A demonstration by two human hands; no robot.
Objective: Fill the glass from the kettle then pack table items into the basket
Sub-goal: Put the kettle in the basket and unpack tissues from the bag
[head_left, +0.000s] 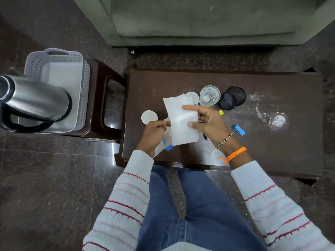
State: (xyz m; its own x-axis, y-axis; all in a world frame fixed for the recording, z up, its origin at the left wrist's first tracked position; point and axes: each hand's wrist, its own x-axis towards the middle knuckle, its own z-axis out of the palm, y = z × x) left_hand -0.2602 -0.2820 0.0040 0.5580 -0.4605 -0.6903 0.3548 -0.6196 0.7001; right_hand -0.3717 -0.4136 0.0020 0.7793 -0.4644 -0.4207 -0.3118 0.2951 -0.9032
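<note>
A white paper tissue is held over the dark table by both hands. My left hand pinches its left edge and my right hand grips its right side with thumb and fingers. Behind the tissue stands a clear glass with water in it. A steel kettle with a black handle looms at the left, close to the camera. The grey perforated basket sits on a dark stool left of the table. Its visible part holds nothing.
Two white cups, a black mesh pen holder, a yellow bit, a blue clip and a wet ring are on the table. Something blue lies under the tissue. A green sofa stands behind.
</note>
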